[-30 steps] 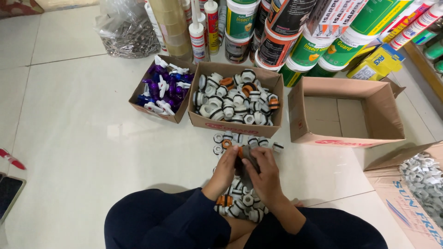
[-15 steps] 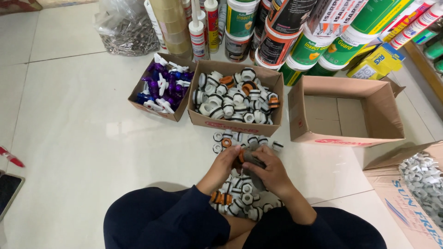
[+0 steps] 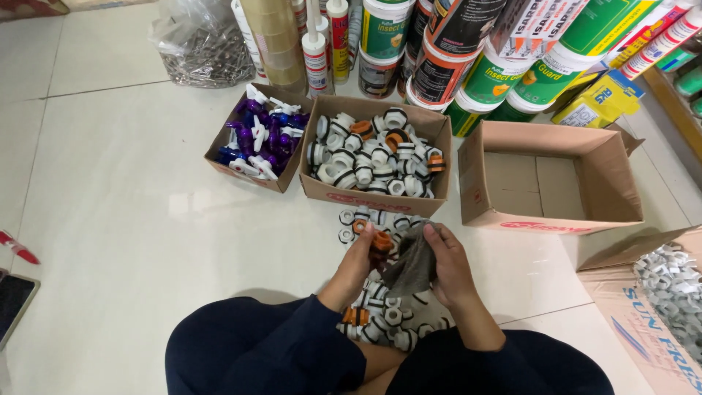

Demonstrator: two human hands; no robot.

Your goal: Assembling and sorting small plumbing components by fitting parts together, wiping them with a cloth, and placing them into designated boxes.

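Fitting (image 3: 380,241), orange and white plastic, sits pinched in your left hand (image 3: 358,256) above the floor pile (image 3: 380,322). Your right hand (image 3: 447,265) is closed around a grey rag (image 3: 411,265) pressed against it, so this looks like the wiping step. Next, I'd judge, turn the fitting to reach unwiped faces.

Fitting (image 3: 380,241): small orange plastic piece, round and ridged, pinched at the left hand's (image 3: 356,265) fingertips, just above the floor pile.
Cloth (image 3: 413,262): grey-brown rag, crumpled and drooping, bunched in the right hand (image 3: 451,265), touching the orange fitting's right side.
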